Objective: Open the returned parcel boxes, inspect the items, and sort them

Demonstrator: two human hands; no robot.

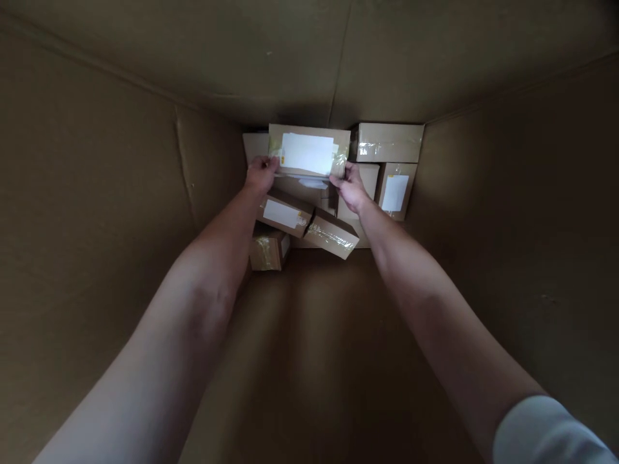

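Both my arms reach down into a deep cardboard bin. Between my hands is a taped cardboard box [275, 138] with a large white label [307, 153] facing up. My left hand [262, 174] grips its lower left corner, and my right hand [351, 185] grips its lower right corner. The fingers of both hands are closed on the box's edges; the fingertips underneath are hidden. Just below the held box lie a labelled box [285, 214] and a tilted box with shiny tape [331, 233].
Tall cardboard walls [97, 161] enclose the space on the sides. At the right stand a taped box [391, 142] and a smaller labelled box [396, 191] against the wall. Another box [267, 251] sits at the lower left of the pile. Brown cardboard [309, 335] fills the foreground.
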